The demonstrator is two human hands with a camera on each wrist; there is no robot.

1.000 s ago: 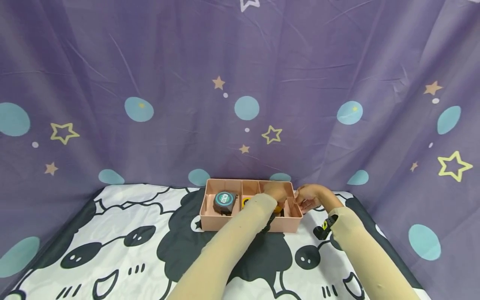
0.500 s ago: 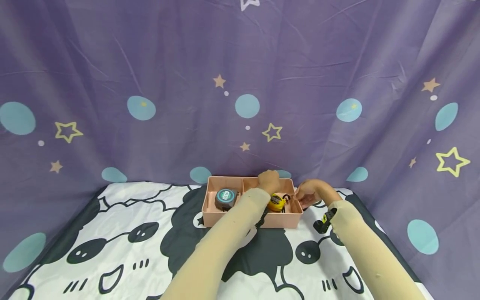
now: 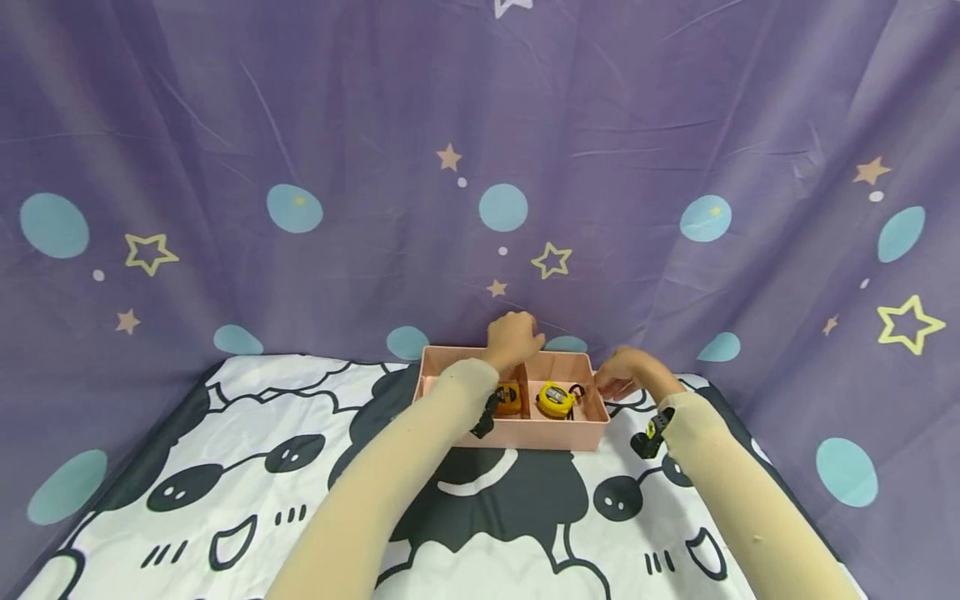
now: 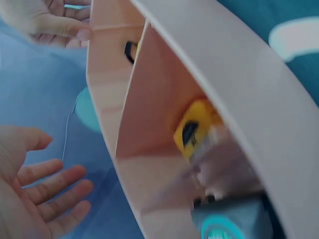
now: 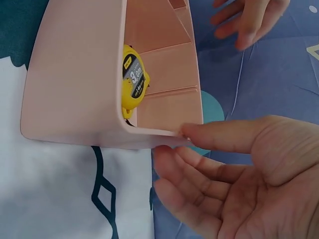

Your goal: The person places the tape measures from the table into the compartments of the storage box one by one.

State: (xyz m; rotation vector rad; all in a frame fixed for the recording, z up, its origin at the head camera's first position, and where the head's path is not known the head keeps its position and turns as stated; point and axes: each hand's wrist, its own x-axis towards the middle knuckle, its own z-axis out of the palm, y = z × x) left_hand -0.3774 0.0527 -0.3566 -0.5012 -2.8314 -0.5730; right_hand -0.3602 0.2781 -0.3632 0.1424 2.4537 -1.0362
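A pink divided box stands near the back of the patterned cloth. In its right compartment lies a yellow tape measure with a black strap. A yellow-orange tape measure sits in the middle one. The left compartment holds a dark tape measure with a teal face, hidden behind the left arm in the head view. My left hand is over the box's rear edge, fingers spread and holding nothing in the left wrist view. My right hand pinches the right end wall, thumb at the rim, fingers outside.
A purple curtain with stars and dots hangs right behind the box. Black-and-white cartoon cloth covers the surface in front. Both wrists carry small black cameras, the right one low beside the box.
My left hand has lifted out of the right compartment and moved left and back, uncovering the yellow tape measure there. The left arm now covers the teal-faced one. My right hand stays at the box's end.
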